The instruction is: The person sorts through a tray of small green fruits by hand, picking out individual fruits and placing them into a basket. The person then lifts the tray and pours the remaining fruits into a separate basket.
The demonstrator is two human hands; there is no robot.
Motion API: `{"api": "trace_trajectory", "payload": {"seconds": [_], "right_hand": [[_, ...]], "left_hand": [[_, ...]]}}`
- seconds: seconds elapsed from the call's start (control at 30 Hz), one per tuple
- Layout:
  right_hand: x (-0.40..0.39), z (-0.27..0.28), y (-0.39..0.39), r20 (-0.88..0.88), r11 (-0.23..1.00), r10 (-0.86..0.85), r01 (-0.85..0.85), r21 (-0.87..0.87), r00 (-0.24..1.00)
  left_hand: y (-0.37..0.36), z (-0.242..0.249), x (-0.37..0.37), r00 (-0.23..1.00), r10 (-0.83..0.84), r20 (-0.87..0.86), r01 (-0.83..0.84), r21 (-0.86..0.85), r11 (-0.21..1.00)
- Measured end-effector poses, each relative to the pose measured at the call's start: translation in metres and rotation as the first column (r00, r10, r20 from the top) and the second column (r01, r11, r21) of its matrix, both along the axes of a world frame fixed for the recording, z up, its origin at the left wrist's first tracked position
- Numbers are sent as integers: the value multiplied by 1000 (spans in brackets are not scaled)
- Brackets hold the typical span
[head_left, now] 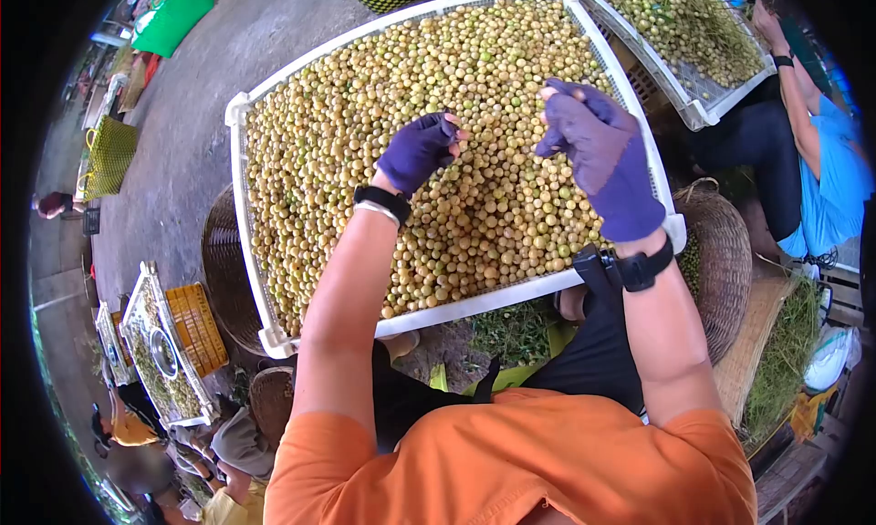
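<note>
A white-rimmed tray (pixel 239 174) with mesh sides lies in front of me, filled with small round yellow-green fruits (pixel 356 96). Both hands wear purple gloves that leave the fingertips bare. Over the middle of the fruits, my left hand (pixel 422 151) is closed, its fingers curled inward toward the right. My right hand (pixel 598 146) hovers over the tray's right side, also closed, with thumb and fingers bent together. Whatever either hand holds, if anything, is too small or hidden to make out. Just below and between them the fruits form a darker hollow.
Woven baskets (pixel 721 260) stand beside and partly under the tray. At upper right, a person in a blue shirt (pixel 826 169) works at another fruit tray (pixel 698 114). Lower left, more people sit near a tray with a metal bowl (pixel 164 352) and a yellow crate (pixel 196 329).
</note>
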State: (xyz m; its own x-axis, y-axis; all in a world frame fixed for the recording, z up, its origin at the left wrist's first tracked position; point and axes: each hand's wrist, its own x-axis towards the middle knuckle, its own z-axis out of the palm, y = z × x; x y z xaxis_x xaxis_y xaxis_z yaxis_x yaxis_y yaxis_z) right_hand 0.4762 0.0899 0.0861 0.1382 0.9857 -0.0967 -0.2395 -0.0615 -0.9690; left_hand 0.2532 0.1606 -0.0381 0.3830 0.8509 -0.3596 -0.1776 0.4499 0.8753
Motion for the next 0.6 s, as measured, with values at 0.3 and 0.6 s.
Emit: {"api": "trace_trajectory", "payload": {"seconds": [0.3, 0.6], "right_hand": [[-14, -25, 5, -106, 950, 226, -244, -197, 968], [-28, -40, -6, 332, 954, 299, -282, -98, 895]], "left_hand": [[-46, 30, 30, 837, -97, 539, 150, -54, 987], [-82, 32, 43, 714, 164, 681, 65, -297, 953]]}}
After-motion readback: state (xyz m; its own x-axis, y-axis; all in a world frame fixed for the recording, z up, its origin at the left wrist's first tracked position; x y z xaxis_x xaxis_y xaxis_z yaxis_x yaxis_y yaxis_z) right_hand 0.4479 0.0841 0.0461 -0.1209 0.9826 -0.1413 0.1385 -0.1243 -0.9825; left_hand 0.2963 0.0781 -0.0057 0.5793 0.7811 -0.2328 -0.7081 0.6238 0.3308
